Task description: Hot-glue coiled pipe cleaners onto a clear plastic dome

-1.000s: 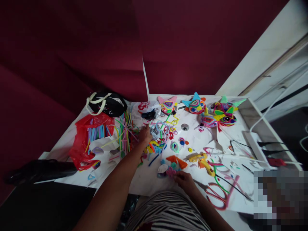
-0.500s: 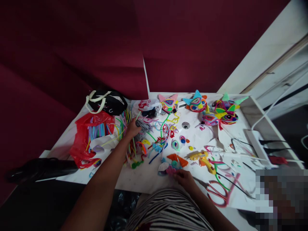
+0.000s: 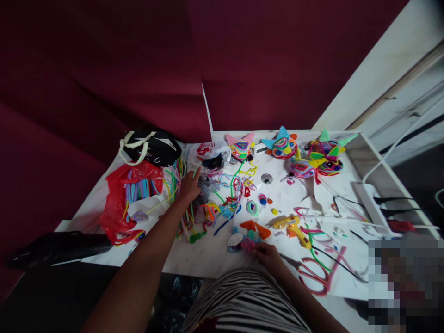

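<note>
My left hand [image 3: 190,186] reaches out over a tangle of coloured pipe cleaners [image 3: 222,199] in the middle of the white table [image 3: 215,254], its fingers closed on a green pipe cleaner. My right hand [image 3: 268,255] rests near the table's front edge, pinching a small craft piece of pink and blue coils [image 3: 243,241] with two orange cones [image 3: 255,227] on it.
Several finished colourful cat-like masks [image 3: 284,147] line the far edge. A red plastic bag [image 3: 128,194] of pipe cleaners and a black bag [image 3: 152,147] lie at the left. A yellow glue gun [image 3: 293,227], pink scissors [image 3: 317,277] and a power strip [image 3: 373,203] sit at the right.
My left hand moved left from the middle of the pile toward the straight pipe cleaners and closed on some. The right hand stayed on the small craft piece.
</note>
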A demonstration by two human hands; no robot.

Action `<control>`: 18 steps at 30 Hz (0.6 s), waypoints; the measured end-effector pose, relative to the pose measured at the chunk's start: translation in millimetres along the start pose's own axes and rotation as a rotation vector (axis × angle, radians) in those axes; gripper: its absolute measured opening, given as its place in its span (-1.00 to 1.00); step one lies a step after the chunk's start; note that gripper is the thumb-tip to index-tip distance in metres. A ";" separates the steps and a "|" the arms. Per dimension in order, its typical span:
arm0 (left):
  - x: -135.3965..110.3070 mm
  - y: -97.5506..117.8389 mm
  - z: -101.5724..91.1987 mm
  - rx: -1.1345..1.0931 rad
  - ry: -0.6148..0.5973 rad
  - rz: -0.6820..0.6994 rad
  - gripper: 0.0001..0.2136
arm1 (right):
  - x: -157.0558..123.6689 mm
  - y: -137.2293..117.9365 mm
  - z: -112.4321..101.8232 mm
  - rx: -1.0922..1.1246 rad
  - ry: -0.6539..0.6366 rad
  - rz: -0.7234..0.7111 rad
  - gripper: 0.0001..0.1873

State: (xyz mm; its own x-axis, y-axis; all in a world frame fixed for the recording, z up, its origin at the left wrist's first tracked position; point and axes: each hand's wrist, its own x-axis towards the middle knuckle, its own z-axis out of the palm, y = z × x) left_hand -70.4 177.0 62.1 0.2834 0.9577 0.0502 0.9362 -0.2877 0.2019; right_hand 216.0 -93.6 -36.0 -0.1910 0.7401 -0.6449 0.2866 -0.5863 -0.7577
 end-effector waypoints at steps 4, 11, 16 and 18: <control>10.1 14.8 3.6 0.054 -0.007 0.087 -0.65 | 2.5 -1.8 0.3 -0.009 -0.001 0.004 -0.69; 53.9 29.1 21.9 0.093 -0.149 0.050 -0.73 | 0.9 -5.0 -0.5 -0.029 0.019 0.007 -0.69; 65.9 30.5 26.7 0.137 -0.214 -0.031 -0.71 | -2.5 -5.4 -1.6 -0.021 0.043 0.010 -0.69; 67.8 31.5 27.3 0.151 -0.229 -0.044 -0.70 | -2.5 -5.5 -1.4 -0.017 0.049 0.012 -0.69</control>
State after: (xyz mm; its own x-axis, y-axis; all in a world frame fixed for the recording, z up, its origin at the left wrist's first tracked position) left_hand -16.1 232.6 45.1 0.2657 0.9468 -0.1815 0.9641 -0.2610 0.0497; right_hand 216.2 -91.8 -30.1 -0.1417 0.7481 -0.6483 0.3050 -0.5900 -0.7476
